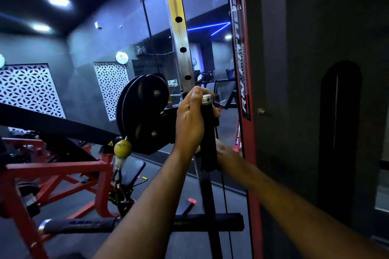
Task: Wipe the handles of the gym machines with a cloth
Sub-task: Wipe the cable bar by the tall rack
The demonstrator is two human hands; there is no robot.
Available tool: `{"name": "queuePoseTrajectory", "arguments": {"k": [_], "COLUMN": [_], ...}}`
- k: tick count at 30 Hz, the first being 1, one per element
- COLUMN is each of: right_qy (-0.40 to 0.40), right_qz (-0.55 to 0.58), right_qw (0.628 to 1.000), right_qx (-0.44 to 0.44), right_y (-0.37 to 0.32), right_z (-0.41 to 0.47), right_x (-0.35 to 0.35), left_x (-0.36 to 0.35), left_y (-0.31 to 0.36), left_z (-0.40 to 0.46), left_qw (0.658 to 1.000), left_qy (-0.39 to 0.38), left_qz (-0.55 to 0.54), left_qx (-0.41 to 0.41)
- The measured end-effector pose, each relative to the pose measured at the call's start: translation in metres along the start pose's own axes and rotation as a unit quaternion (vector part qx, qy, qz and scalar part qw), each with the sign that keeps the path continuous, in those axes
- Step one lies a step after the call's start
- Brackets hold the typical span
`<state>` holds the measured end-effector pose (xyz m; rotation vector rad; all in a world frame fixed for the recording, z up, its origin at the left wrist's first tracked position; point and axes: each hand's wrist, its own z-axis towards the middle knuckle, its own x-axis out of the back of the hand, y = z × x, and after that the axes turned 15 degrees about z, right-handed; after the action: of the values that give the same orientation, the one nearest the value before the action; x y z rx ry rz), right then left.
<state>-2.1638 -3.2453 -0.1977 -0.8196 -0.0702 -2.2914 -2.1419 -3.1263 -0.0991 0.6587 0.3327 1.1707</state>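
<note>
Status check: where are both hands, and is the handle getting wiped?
Left hand wrapped round the handle near its chrome cap. Right hand lower, behind the handle, grip unclear. Cloth not identifiable. Nothing blocking.

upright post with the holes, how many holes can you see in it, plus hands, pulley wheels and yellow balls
holes in the upright post: 4
hands, left hand and right hand: 2
pulley wheels: 2
yellow ball: 1
total: 9

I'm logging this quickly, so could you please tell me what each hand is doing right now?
Left hand: gripping the top of the black handle.
Right hand: mostly hidden behind the handle; cannot be told.
</note>
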Motion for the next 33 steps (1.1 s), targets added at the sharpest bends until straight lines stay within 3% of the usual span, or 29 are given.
{"name": "queuePoseTrajectory", "arguments": {"k": [1, 4, 8, 9, 14, 22, 25, 33], "right_qy": [0.048, 0.151, 0.245, 0.256, 0.333, 0.474, 0.498, 0.560], "right_qz": [-0.012, 0.131, 0.206, 0.247, 0.480, 0.575, 0.583, 0.607], "right_qw": [0.997, 0.955, 0.895, 0.867, 0.644, 0.439, 0.402, 0.379], "right_qx": [-0.055, -0.220, -0.312, -0.349, -0.494, -0.502, -0.500, -0.417], "right_y": [0.002, -0.003, -0.005, -0.006, -0.008, -0.036, -0.040, -0.069], "right_z": [-0.006, -0.016, -0.018, -0.021, -0.011, 0.019, 0.007, 0.033], "right_x": [-0.011, -0.038, -0.052, -0.051, -0.030, -0.038, -0.046, -0.060], "left_x": [0.001, 0.002, 0.006, 0.006, 0.007, 0.012, 0.013, 0.033], "left_y": [0.001, 0.002, 0.004, 0.005, 0.005, 0.001, 0.000, -0.007], "left_z": [0.000, 0.000, -0.001, -0.001, 0.000, 0.003, 0.003, 0.015], "left_qw": [1.000, 1.000, 1.000, 0.999, 0.999, 0.997, 0.996, 0.980], "left_qy": [-0.001, -0.010, -0.031, -0.034, -0.046, -0.081, -0.090, -0.196], "left_qz": [0.003, 0.002, 0.003, 0.001, 0.005, 0.002, -0.006, 0.010], "left_qx": [0.001, -0.001, 0.001, 0.003, 0.000, 0.011, 0.008, -0.016]}}
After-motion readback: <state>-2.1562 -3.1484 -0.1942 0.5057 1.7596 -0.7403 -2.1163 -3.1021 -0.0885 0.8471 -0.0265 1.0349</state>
